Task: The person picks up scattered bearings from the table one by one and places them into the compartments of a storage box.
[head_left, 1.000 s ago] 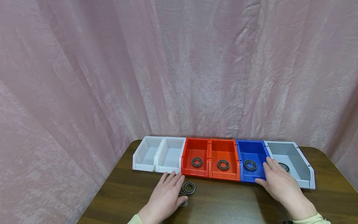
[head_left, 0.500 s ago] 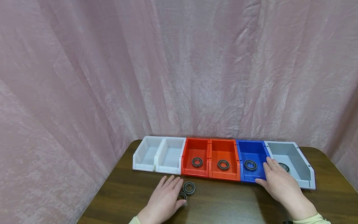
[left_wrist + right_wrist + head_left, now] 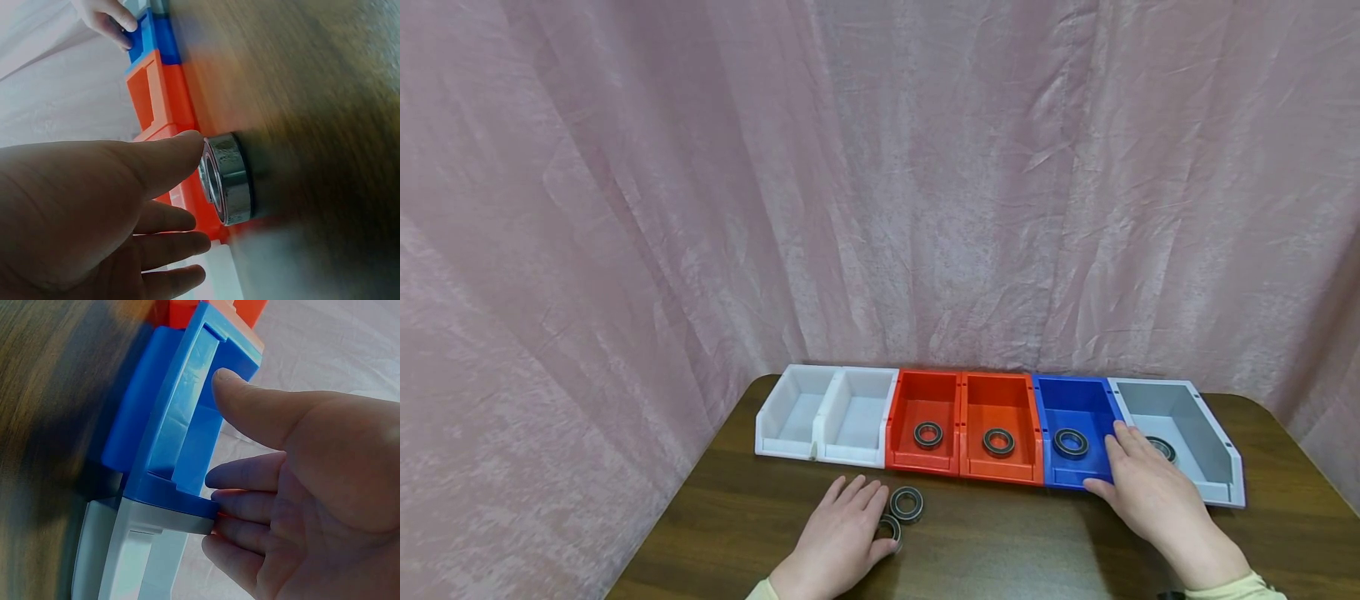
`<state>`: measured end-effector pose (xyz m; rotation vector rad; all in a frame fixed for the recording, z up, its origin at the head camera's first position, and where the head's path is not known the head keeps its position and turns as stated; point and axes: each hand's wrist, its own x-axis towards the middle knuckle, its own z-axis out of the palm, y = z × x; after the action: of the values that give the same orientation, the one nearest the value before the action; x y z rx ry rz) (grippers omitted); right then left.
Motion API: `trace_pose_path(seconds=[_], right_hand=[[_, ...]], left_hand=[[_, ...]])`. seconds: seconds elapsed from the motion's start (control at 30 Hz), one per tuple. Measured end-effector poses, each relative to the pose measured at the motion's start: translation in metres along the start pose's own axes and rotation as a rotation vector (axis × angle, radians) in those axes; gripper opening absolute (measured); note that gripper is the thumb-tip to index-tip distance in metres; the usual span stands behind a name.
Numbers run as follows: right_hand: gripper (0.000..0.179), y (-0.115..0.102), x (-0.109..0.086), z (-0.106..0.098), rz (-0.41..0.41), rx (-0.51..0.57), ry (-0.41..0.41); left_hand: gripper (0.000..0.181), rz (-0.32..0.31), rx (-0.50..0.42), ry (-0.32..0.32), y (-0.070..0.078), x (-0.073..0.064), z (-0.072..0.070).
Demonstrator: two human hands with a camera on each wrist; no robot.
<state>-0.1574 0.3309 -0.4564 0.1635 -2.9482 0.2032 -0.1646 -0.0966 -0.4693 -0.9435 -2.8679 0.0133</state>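
Bearings (image 3: 907, 520) lay paired just right of the left hand (image 3: 841, 533), its fingers straight and clasping nothing, thumb at the nearer one; any lettering was too small to read. The right hand (image 3: 1153, 487), also unclasped, lay over the edge where the blue bin (image 3: 1077, 396) met the gray bin (image 3: 1176, 400).

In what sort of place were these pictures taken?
Probably an indoor workstation for small parts: a pink curtain hangs behind a brown table that bears a row of coloured bins and several metal bearings.
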Motion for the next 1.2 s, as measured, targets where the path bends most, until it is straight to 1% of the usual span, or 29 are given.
trace_pose_path(seconds=[0.23,0.6,0.8,1.0,1.2], right_hand=[[0.078,-0.0003,-0.0002,0.0004,0.002,-0.002,-0.004],[0.079,-0.0008,0.0009,-0.0002,0.008,-0.002,-0.009],[0.079,-0.0006,0.0007,0.0006,0.007,-0.01,-0.01],[0.078,-0.0009,0.0,0.0008,0.003,-0.009,0.004],[0.077,-0.0003,-0.0005,0.002,-0.001,-0.01,0.013]], left_hand=[[0.063,-0.007,0.007,-0.004,-0.0011,-0.0005,0.0038],[0.062,-0.008,0.025,-0.07,0.0003,0.0008,0.0077],[0.058,0.016,0.058,-0.046,0.0018,-0.0011,0.0081],[0.058,0.005,0.054,-0.069,0.0026,-0.0007,0.0083],[0.057,0.011,0.063,-0.059,0.0025,-0.0017,0.0099]])
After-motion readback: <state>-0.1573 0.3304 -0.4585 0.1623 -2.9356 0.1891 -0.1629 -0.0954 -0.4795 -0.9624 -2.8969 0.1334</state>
